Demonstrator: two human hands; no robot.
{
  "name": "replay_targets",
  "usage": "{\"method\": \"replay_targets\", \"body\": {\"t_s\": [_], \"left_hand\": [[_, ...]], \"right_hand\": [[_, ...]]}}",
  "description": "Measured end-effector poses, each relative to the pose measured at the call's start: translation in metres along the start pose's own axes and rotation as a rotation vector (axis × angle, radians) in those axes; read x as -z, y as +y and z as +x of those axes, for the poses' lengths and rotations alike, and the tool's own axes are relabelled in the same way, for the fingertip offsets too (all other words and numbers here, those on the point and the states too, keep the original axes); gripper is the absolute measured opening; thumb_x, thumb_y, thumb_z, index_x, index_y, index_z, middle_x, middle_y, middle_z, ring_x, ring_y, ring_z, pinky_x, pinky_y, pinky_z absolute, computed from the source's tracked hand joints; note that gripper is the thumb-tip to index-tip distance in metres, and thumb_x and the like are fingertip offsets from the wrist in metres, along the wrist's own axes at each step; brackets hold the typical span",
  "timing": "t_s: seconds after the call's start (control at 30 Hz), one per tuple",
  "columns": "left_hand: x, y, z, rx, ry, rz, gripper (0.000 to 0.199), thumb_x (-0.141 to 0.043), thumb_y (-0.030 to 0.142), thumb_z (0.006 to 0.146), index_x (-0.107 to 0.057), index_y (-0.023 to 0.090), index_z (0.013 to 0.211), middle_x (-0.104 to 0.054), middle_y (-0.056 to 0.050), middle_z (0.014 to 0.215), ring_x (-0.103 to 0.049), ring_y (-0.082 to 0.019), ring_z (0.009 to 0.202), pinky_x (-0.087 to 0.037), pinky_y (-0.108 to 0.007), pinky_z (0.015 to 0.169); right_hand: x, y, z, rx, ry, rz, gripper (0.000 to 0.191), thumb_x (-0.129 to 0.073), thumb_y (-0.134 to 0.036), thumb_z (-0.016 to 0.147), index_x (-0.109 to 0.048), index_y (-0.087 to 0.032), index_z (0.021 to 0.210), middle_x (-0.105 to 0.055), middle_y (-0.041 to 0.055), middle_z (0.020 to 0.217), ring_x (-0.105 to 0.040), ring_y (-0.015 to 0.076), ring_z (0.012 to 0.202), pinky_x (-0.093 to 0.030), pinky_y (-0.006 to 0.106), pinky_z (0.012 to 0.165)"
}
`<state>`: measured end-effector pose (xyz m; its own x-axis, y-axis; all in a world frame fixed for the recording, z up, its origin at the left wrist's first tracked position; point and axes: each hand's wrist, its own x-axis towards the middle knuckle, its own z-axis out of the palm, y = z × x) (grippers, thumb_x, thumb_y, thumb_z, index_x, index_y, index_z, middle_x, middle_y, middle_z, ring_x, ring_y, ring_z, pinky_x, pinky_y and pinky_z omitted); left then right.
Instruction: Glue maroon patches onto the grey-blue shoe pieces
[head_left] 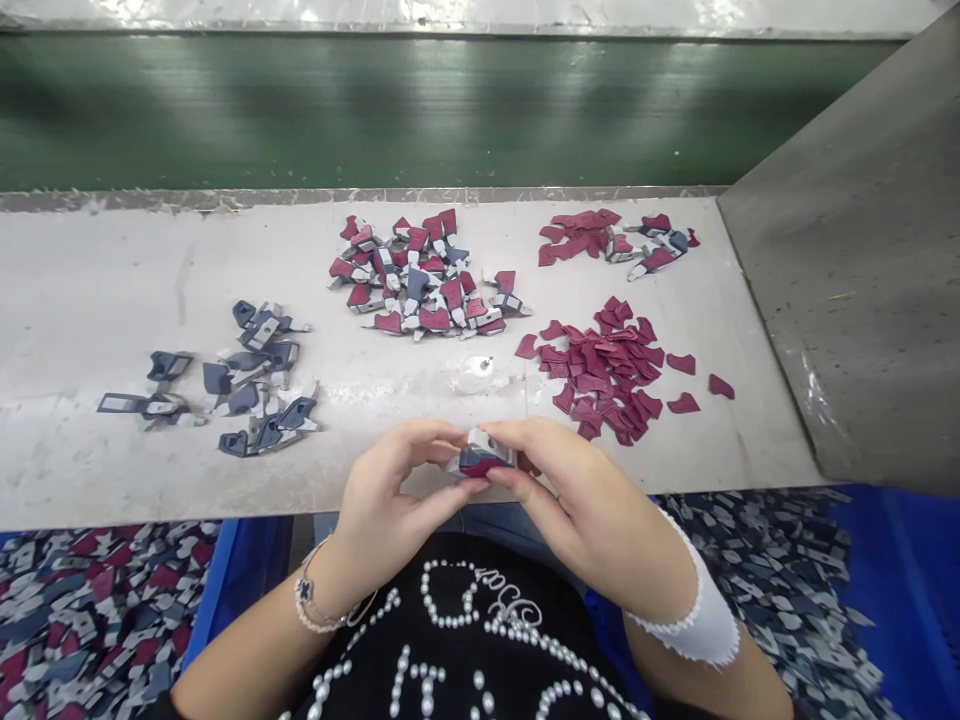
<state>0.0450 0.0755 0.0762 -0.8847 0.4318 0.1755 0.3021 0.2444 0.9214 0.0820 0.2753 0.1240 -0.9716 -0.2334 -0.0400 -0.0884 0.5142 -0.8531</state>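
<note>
Between my two hands, close to the table's front edge, is a small grey plastic part with a maroon piece (487, 458) on it. My left hand (401, 490) pinches its left end between thumb and fingers. On its right side my right hand (559, 480) grips it the same way, thumb on the maroon face. Some of the part is hidden by my fingers. Beyond my right hand lies a pile of loose maroon pieces (607, 365). Ahead of my left hand sits a heap of grey parts with maroon pieces on them (427, 275).
Grey-blue parts without maroon (259, 375) lie on the table's left. More maroon pieces (574, 238) and some assembled parts (656, 245) sit at the back right. A metal panel (862, 250) bounds the right. Blue bins (244, 570) of parts stand below, and a green belt (450, 115) runs behind.
</note>
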Motion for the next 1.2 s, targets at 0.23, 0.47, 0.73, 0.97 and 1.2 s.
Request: {"method": "replay_targets", "body": {"t_s": [0.23,0.47,0.73,0.97,1.2], "left_hand": [[0.011,0.011,0.007,-0.119,-0.124,0.071,0.014,-0.074,0.020,0.086,-0.067,0.020,0.098,-0.076,0.000,0.084,-0.072,-0.012,0.073,-0.060,-0.021,0.068],[0.011,0.019,-0.001,-0.203,-0.111,0.058,0.018,-0.076,0.015,0.084,-0.065,0.017,0.098,-0.075,-0.003,0.086,-0.073,-0.013,0.078,-0.059,-0.019,0.069],[0.011,0.017,-0.002,-0.006,-0.171,-0.096,0.032,-0.081,0.018,0.080,-0.065,0.023,0.107,-0.074,0.001,0.091,-0.070,-0.011,0.081,-0.058,-0.017,0.075],[0.019,0.018,0.000,0.084,-0.172,-0.231,0.034,-0.076,0.014,0.084,-0.067,0.028,0.113,-0.072,0.000,0.097,-0.068,-0.012,0.088,-0.058,-0.020,0.080],[0.021,0.026,0.003,0.006,-0.205,-0.265,0.025,-0.076,0.009,0.083,-0.070,0.022,0.103,-0.074,-0.002,0.097,-0.071,-0.014,0.092,-0.060,-0.021,0.081]], "right_hand": [[0.011,-0.008,-0.009,0.035,-0.079,-0.004,0.030,-0.056,-0.018,0.099,-0.055,-0.023,0.128,-0.072,0.0023,0.112,-0.068,0.0168,0.099,-0.054,0.029,0.088],[0.017,-0.005,-0.009,0.125,-0.107,0.078,0.035,-0.053,-0.012,0.099,-0.056,-0.017,0.133,-0.073,0.0017,0.112,-0.066,0.0136,0.096,-0.052,0.024,0.085],[0.021,-0.005,-0.009,0.107,-0.158,0.069,0.034,-0.056,-0.014,0.099,-0.057,-0.020,0.132,-0.072,0.0008,0.120,-0.066,0.0130,0.105,-0.049,0.022,0.094],[0.019,-0.013,-0.012,0.036,-0.186,0.036,0.024,-0.058,-0.018,0.099,-0.058,-0.022,0.122,-0.070,-0.0017,0.108,-0.066,0.0135,0.096,-0.050,0.025,0.083],[0.019,-0.012,-0.015,0.049,-0.179,0.071,0.022,-0.063,-0.016,0.096,-0.061,-0.022,0.117,-0.070,-0.0034,0.102,-0.065,0.0116,0.092,-0.048,0.023,0.080]]}}
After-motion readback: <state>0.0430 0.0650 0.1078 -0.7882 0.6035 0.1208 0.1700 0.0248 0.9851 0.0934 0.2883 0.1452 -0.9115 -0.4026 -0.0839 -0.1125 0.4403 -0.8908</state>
